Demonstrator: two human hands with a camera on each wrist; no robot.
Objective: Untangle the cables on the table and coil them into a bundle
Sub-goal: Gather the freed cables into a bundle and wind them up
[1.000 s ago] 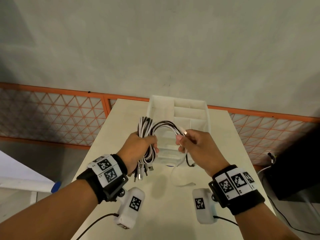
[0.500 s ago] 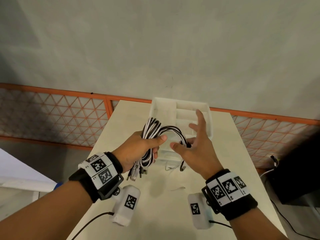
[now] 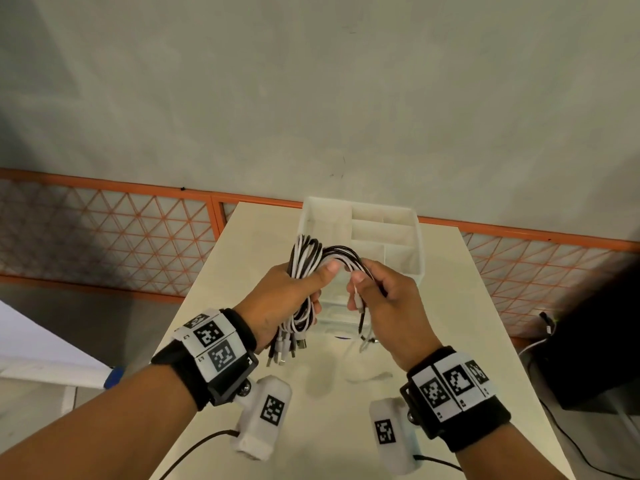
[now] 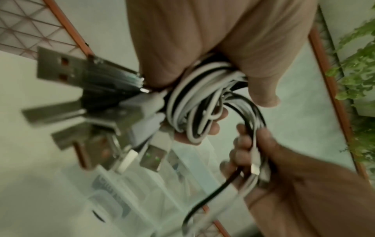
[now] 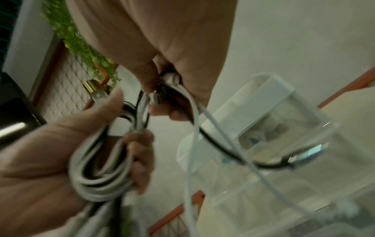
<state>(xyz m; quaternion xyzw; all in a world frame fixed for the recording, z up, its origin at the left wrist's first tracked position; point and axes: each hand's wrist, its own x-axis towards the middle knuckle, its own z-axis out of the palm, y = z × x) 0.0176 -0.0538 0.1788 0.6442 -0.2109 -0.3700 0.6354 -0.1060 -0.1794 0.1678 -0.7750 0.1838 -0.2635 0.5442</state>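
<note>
My left hand (image 3: 287, 296) grips a coiled bundle of black and white cables (image 3: 304, 258) above the table (image 3: 263, 237). Several USB plugs (image 3: 284, 348) hang below the fist and fan out large in the left wrist view as plugs (image 4: 85, 112). From the bundle (image 4: 194, 112) a few strands arch rightward into my right hand (image 3: 384, 299), which curls round the loose cable ends (image 3: 362, 313). In the right wrist view a black end with a metal plug (image 5: 304, 155) and a white strand (image 5: 192, 160) dangle from the right hand (image 5: 166, 86).
A translucent white organiser box (image 3: 384, 233) with dividers stands on the table just beyond my hands. Orange lattice railing (image 3: 104, 233) runs behind the table. A dark object (image 3: 595, 341) with cords sits off the right edge. The table's near part lies beneath my wrists.
My right hand, spread open beside the bundle half a second ago, has closed again on the trailing strands. The left hand keeps its grip, thumb now pressed higher over the coil.
</note>
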